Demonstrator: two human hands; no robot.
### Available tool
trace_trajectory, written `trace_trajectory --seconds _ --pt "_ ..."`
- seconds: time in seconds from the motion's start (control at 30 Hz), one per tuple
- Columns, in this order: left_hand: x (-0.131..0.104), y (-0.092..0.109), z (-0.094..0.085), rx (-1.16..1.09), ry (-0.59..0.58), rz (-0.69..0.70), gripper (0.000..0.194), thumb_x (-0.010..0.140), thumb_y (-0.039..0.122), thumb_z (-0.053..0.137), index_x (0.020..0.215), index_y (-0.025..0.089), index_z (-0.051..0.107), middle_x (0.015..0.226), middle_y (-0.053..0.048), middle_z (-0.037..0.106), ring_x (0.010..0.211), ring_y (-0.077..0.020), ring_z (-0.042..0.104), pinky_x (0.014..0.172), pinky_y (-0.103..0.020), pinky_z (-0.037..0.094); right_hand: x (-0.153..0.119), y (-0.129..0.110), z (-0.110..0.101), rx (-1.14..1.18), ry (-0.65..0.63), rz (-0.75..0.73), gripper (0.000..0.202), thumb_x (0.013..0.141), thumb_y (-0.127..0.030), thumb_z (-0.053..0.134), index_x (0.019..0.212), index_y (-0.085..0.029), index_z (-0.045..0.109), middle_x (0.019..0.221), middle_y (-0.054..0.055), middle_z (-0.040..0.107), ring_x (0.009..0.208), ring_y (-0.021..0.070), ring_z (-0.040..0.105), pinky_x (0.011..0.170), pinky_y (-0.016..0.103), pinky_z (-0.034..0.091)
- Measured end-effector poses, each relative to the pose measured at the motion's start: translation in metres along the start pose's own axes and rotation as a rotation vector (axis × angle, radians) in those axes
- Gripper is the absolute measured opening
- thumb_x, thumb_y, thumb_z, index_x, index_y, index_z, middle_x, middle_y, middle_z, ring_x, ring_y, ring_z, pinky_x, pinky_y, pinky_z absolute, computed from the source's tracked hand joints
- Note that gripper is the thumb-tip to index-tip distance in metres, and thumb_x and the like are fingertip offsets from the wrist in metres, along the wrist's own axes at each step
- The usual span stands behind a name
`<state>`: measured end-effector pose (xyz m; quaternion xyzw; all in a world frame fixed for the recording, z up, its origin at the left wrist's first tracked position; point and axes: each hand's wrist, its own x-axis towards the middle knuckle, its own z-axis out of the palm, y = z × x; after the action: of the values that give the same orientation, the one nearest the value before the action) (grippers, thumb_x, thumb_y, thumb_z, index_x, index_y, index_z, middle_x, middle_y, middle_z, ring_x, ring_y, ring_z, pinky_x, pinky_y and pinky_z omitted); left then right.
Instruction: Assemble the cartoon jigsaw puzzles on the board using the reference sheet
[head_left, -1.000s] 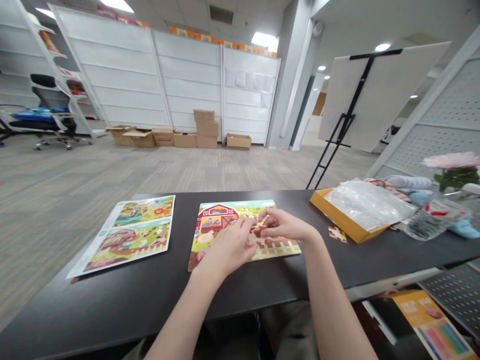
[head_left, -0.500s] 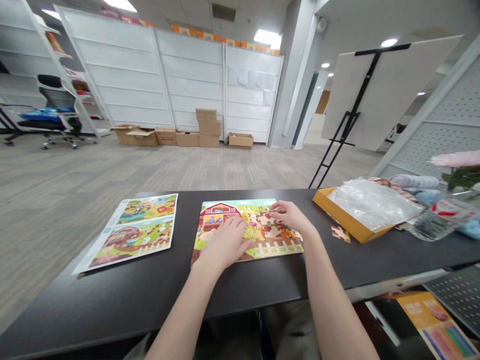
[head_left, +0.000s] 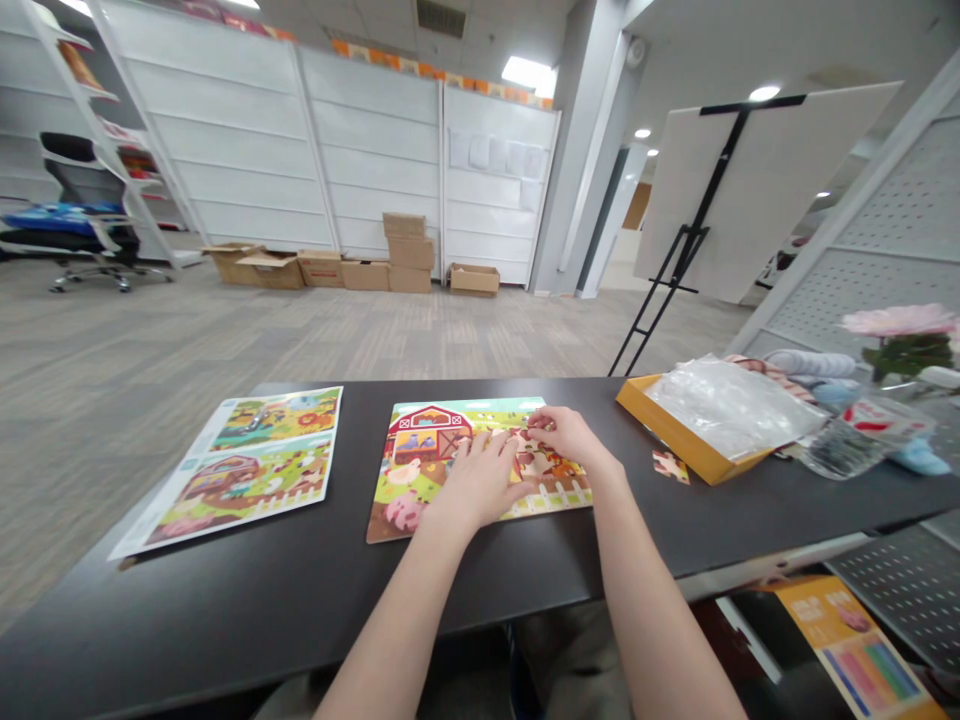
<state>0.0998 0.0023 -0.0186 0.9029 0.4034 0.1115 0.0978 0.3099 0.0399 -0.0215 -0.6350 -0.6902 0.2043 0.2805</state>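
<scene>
A farm-picture puzzle board (head_left: pixel 409 500) lies on the dark table (head_left: pixel 300 590), a red barn at its upper left and a white fence along its lower right. My left hand (head_left: pixel 480 485) rests on the middle of the board, fingers spread, with nothing in its grasp. At the board's upper right, the fingers of my right hand (head_left: pixel 566 435) are pinched together over the pieces; what they hold, if anything, is too small to make out. One loose puzzle piece (head_left: pixel 670 467) lies on the table to the right of the board.
A printed picture sheet (head_left: pixel 255 470) lies at the left. On the right are a yellow box lid (head_left: pixel 675 440) with clear plastic in it, rolled cloths and a pink flower (head_left: pixel 900 320). Beyond the table stand an easel (head_left: pixel 679 260) and cardboard boxes (head_left: pixel 409 265).
My left hand has moved right across the board, uncovering the pink pig and white hen at lower left. My right hand stays at the upper right. The view has shifted slightly.
</scene>
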Motion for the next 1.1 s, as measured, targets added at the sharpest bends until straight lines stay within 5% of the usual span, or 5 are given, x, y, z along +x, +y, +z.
trace_trajectory --seconds 0.43,0.67,0.87,1.1 --pt "-0.001 0.002 0.001 -0.014 -0.019 0.016 0.058 0.096 0.056 0.047 0.142 0.021 0.05 0.152 -0.016 0.049 0.144 -0.0375 0.036 0.116 -0.06 0.029 -0.004 0.004 -0.002 0.021 -0.098 -0.007 0.02 0.073 -0.02 0.072 0.093 -0.017 0.076 0.087 0.003 0.074 0.07 0.0139 0.062 0.067 0.025 0.049" --pt "-0.002 0.001 0.004 -0.021 -0.018 0.026 0.059 0.098 0.056 0.044 0.146 0.023 0.047 0.156 -0.014 0.045 0.147 -0.0378 0.032 0.117 -0.061 0.026 -0.005 0.007 -0.004 -0.108 -0.061 -0.015 0.019 0.075 -0.024 0.072 0.093 -0.019 0.077 0.082 0.002 0.072 0.071 0.0161 0.063 0.066 0.026 0.048" --pt "-0.002 0.001 0.004 -0.013 -0.039 0.045 0.053 0.1 0.056 0.039 0.143 0.03 0.054 0.158 -0.011 0.043 0.147 -0.0395 0.032 0.116 -0.063 0.025 -0.018 0.016 -0.03 -0.283 0.089 0.104 0.022 0.08 -0.031 0.071 0.095 -0.017 0.078 0.094 0.01 0.076 0.079 0.0208 0.067 0.072 0.03 0.05" --pt "-0.003 0.0 0.001 -0.026 -0.036 0.049 0.052 0.1 0.055 0.039 0.142 0.029 0.055 0.156 -0.013 0.044 0.145 -0.0401 0.034 0.114 -0.067 0.026 -0.032 0.004 -0.038 -0.141 -0.153 0.083 0.007 0.072 -0.027 0.074 0.067 -0.021 0.077 0.068 0.003 0.074 0.066 0.0198 0.067 0.058 0.027 0.046"
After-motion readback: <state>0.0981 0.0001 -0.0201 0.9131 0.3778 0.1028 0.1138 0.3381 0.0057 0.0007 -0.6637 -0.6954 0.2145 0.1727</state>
